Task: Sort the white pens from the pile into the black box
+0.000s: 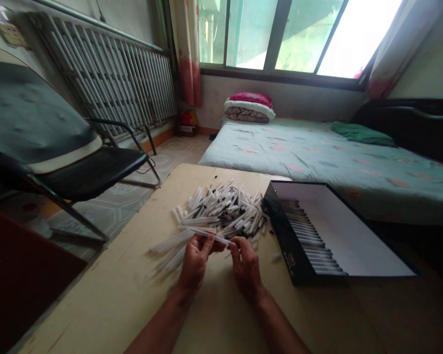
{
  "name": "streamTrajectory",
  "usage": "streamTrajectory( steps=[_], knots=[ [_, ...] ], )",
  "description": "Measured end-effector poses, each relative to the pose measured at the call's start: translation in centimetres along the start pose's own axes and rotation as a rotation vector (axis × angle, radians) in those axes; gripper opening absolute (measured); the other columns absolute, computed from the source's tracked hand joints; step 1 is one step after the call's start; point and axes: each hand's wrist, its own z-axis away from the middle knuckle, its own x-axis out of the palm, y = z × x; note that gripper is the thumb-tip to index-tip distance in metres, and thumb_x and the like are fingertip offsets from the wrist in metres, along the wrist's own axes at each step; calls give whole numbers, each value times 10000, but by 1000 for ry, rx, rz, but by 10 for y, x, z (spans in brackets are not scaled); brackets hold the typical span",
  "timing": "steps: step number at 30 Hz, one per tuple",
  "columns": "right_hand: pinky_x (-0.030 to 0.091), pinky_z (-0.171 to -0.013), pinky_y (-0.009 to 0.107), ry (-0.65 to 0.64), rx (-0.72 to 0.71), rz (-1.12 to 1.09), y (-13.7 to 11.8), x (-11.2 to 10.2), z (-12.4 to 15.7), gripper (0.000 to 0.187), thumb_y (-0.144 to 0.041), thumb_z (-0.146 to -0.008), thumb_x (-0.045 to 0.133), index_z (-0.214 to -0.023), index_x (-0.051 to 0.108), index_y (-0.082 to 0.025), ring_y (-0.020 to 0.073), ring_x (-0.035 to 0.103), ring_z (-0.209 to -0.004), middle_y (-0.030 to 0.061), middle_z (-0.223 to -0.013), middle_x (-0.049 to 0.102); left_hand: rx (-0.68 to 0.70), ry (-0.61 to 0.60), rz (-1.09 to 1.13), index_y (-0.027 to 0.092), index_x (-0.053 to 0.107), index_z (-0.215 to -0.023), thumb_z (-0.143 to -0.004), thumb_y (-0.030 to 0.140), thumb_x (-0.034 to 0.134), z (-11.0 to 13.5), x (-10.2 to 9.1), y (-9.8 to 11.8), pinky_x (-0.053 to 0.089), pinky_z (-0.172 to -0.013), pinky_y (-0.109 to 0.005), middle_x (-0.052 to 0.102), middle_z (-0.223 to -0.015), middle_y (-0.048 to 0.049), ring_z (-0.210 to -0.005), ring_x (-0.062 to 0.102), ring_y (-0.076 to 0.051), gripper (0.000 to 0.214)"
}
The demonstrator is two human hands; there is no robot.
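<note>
Your left hand [195,260] is closed on a long, thin white plastic pen [206,235], with the thumb and fingertips pinching it firmly and almost no gap between them. Your right hand [246,268] has its slightly curled fingertips [235,248] on the far end of that same pen, so it spans the short gap between your hands.

Just beyond your fingers lies a loose heap of white plastic pens with black tips [221,211], crossed in every direction and spilling toward your left hand. A single loose white plastic pen [276,256] lies just right of your right fingers. Farther right of your fingers sits an open, rectangular black box with a white interior [285,236], and a tidy stack of white pens [306,236] lines its left side.

Beneath your fingers is a pale yellow board [96,305], which bears the heap and the box. Well beyond your fingers is a low mattress with a pale green floral cover [317,157], and off to their left stands a black padded chair [96,172].
</note>
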Motion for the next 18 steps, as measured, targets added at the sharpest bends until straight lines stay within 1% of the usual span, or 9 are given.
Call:
streamTrajectory(
  steps=[3,5,6,8,11,13,15,16,18],
  knots=[
    [438,-764,298,20,-101,33,-1,1,-1,205,-270,-918,435,-1062,548,-179,183,558,-855,74,-915,614,41,-47,-96,141,571,-869,-755,304,666,1,2,-1,519,-637,-297,683,-739,-33,-654,651,-166,221],
    [446,-745,286,-22,-132,26,-1,2,0,232,-243,-925,413,-1091,569,-195,175,570,-833,66,-891,624,63,-68,-163,142,587,-864,-745,301,675,2,3,-2,517,-631,-288,674,-752,-33,-658,640,-161,217],
    [450,-725,276,-21,-115,15,-1,3,0,239,-236,-930,396,-1075,582,-198,169,576,-804,60,-867,626,75,-65,-187,148,591,-891,-747,300,671,3,4,-3,516,-637,-288,672,-774,-35,-667,639,-162,224],
    [450,-660,257,58,-5,-30,1,3,0,240,-253,-937,374,-1029,585,-186,154,578,-713,43,-792,616,112,-40,-251,172,584,-977,-765,299,648,6,6,-4,515,-678,-307,671,-848,-46,-721,646,-177,255],
    [436,-563,234,313,258,-170,6,-2,-2,238,-325,-945,348,-1003,514,-165,127,538,-565,-4,-673,565,217,-45,-491,207,617,-983,-785,269,610,11,13,-2,491,-763,-345,665,-905,-67,-816,636,-211,208],
    [428,-533,224,467,394,-278,12,-6,-4,252,-375,-941,343,-1005,470,-168,112,508,-514,-32,-636,535,275,-145,-716,213,658,-903,-785,222,583,15,19,0,475,-756,-356,659,-872,-72,-790,618,-218,140],
    [420,-516,219,581,480,-361,18,-11,-6,269,-419,-924,362,-989,455,-175,105,488,-490,-46,-619,517,298,-282,-912,211,666,-881,-775,152,551,17,27,0,472,-736,-363,645,-863,-71,-759,603,-213,167],
    [414,-507,217,619,511,-394,21,-13,-7,275,-434,-915,373,-981,454,-179,103,479,-479,-51,-612,510,311,-329,-996,204,663,-887,-768,125,543,16,30,-1,468,-750,-366,639,-876,-74,-786,600,-216,186],
    [407,-496,215,659,555,-448,27,-15,-8,276,-446,-899,391,-964,456,-187,100,467,-469,-58,-602,499,359,-357,-1131,189,649,-911,-772,96,521,11,35,-4,456,-792,-367,629,-912,-85,-853,588,-224,210]
  ],
)
